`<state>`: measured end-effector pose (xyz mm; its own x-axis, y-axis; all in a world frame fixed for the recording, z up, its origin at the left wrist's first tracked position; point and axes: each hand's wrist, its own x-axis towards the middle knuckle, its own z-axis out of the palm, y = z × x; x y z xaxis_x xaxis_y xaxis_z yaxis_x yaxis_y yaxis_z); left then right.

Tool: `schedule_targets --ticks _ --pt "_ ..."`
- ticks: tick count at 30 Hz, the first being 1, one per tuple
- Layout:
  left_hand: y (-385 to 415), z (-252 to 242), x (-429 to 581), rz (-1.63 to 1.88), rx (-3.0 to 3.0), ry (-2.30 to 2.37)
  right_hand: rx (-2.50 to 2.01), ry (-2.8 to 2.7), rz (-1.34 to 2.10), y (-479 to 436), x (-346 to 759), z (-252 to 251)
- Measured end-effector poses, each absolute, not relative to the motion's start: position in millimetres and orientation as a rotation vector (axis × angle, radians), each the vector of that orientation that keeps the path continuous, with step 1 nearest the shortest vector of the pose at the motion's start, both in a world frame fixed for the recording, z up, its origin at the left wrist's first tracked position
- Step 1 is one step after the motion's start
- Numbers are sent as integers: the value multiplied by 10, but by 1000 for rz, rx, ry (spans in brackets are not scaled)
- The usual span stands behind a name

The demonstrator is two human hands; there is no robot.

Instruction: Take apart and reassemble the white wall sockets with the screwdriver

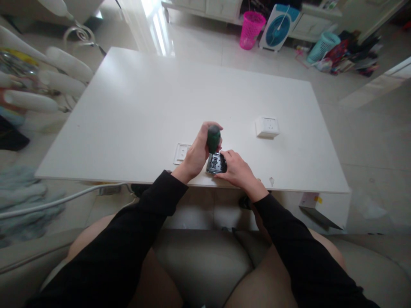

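Observation:
My left hand [197,152] is closed round the green handle of a screwdriver [213,137], held roughly upright; its tip is hidden. Below it, a wall socket module [216,163] with its black back side facing up lies near the table's front edge. My right hand [238,167] grips that module from the right, thumb at the near side and fingers at the far side. Left of the module, partly covered by my left hand, lies a white socket faceplate [180,153]. Farther right on the table stands a white socket on a box [267,127].
The white table [154,102] spans the view; a small clear-looking scrap [271,181] lies near its front edge. A lamp with white shades [67,64] stands at the left. Beyond are a pink basket [252,30], a blue fan [278,28] and a teal basket [323,45].

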<state>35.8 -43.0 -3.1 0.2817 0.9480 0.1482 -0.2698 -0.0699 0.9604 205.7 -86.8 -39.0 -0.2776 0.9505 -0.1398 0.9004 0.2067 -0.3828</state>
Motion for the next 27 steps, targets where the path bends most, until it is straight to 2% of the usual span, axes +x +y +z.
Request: schedule_targets --ticks 27 --pt "-352 115 377 1189 1199 812 -1811 -2340 583 -884 2062 -415"
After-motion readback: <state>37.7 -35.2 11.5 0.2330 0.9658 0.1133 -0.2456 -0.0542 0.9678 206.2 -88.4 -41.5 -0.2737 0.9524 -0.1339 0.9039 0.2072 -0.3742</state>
